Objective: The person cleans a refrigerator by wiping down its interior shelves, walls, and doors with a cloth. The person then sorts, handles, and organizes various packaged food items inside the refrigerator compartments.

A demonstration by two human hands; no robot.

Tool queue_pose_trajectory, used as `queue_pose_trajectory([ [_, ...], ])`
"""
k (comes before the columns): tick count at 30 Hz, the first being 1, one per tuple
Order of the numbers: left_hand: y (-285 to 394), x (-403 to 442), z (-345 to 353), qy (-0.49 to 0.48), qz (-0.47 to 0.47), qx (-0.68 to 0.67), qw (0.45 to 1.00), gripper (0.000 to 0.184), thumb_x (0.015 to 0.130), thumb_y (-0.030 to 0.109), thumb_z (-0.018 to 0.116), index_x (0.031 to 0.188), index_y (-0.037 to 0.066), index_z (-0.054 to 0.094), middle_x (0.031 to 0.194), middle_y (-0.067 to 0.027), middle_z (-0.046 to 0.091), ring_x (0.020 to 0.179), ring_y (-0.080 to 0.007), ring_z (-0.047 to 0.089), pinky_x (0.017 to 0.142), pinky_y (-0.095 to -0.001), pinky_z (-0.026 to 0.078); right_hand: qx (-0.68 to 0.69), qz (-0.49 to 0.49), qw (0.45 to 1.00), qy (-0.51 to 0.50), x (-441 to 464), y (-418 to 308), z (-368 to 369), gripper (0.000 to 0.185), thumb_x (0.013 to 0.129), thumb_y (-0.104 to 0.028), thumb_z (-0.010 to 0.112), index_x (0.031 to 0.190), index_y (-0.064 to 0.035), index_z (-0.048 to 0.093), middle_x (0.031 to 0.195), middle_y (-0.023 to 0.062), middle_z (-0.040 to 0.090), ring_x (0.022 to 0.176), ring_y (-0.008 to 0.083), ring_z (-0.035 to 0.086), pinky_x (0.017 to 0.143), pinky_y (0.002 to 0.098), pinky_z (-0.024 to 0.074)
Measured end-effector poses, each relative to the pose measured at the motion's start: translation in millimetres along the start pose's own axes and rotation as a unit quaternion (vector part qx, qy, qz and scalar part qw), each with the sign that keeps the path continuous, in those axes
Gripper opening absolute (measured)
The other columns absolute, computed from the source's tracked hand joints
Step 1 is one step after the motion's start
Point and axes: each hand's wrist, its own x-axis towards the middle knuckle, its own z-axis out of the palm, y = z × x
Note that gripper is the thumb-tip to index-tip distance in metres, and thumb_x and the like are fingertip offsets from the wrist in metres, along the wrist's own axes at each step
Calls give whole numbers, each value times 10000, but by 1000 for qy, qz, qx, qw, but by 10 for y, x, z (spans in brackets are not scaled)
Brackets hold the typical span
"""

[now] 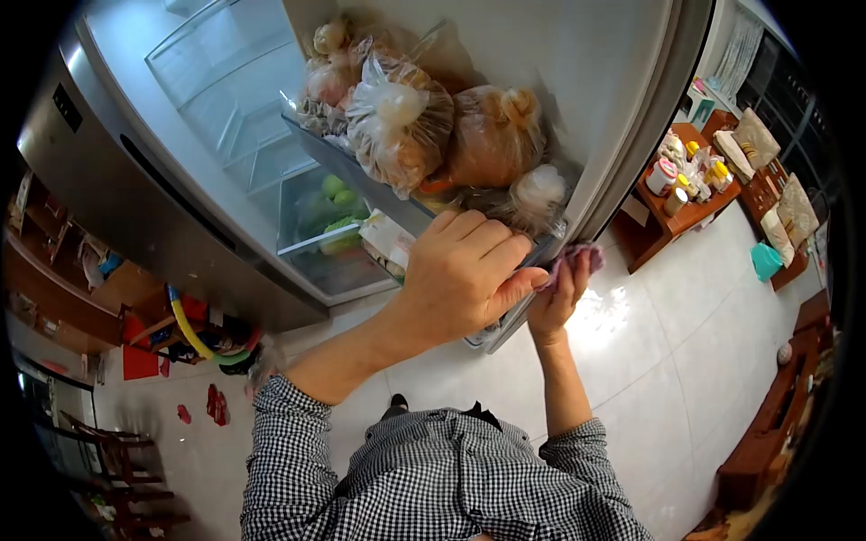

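My left hand [465, 266] is curled over the front rim of a fridge door shelf [361, 167], its fingertips hidden behind it. Several knotted plastic bags of food fill this shelf, among them a pale bag [397, 126] and an orange-brown bag [496, 135]. Against the outer edge of the open fridge door [622, 135], my right hand [555, 307] presses a crumpled purple cloth [577, 261], held in its fingers. Below the shelf, a white carton [388, 239] shows beside my left wrist.
Inside the fridge, a clear drawer [316, 216] holds green produce. At right stands a wooden table [672, 216] with jars and bottles, near a wooden bench with cushions [776, 216]. Red slippers [216, 404] lie on the tiled floor at left, near a shelf of belongings.
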Motion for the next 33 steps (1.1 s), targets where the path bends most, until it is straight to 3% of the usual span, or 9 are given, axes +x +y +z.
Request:
queue_pose_trajectory([
  [7,-270,159,-143,54,-61,-155,985,214,766,168,681,907,10,645,946,-119,632,815,-299,605,702,-364,500,-27,-152,987,50,1924,-134,-103,409,806,101,379,1187,41,516,1361,231,381,1272,360,369,1066,439,267],
  [10,-360,411,-246,30,-5,-33,999,349,700,173,715,1024,70,637,1183,-126,544,1045,-306,534,860,-409,459,-17,-174,981,88,2343,-172,-58,424,809,107,365,1200,34,513,1381,222,358,1294,345,342,1078,416,247],
  [14,-538,515,-70,-42,50,83,994,508,633,263,748,1114,158,620,1338,-113,437,1193,-316,433,970,-426,389,-24,-124,986,111,1962,-190,35,371,861,57,405,1219,39,500,1389,220,345,1298,352,331,1076,405,242],
  [20,-619,582,-103,-94,6,26,995,440,653,276,737,1071,179,636,1345,-79,446,1219,-305,427,965,-409,407,-83,-20,995,57,447,49,73,286,887,11,465,1164,57,524,1343,216,386,1254,376,374,1057,424,272],
  [23,-567,491,-143,3,129,5,992,383,677,151,721,1049,116,635,1315,-115,471,1155,-306,489,909,-401,445,-117,12,993,25,123,62,27,288,857,45,493,1141,48,536,1308,208,408,1220,364,401,1039,412,301],
  [26,-496,145,-309,179,150,-74,970,301,713,28,679,1008,38,616,1167,-146,552,985,-261,568,814,-348,471,-128,39,991,14,138,-79,1,325,806,97,519,1122,28,549,1278,193,417,1180,341,423,1003,394,341],
  [30,-550,-1107,154,232,-181,-211,932,166,749,-13,623,904,36,593,883,-83,597,783,-200,561,661,-282,452,-130,78,988,-1,138,-170,-26,335,801,99,512,1121,7,550,1233,181,420,1151,325,443,978,379,357],
  [32,-564,-1647,590,120,-464,-239,844,157,809,38,601,967,32,597,897,-39,602,784,-117,538,676,-248,442,-143,84,986,-7,-34,-124,-26,316,802,99,510,1103,12,551,1232,181,419,1140,319,451,969,374,364],
  [33,-555,-1941,769,100,-507,-250,819,156,817,51,590,972,35,600,887,-32,606,780,-111,542,671,-247,442,-148,85,985,-12,-173,-75,-29,306,803,100,510,1094,14,552,1232,180,418,1134,317,456,964,371,368],
])
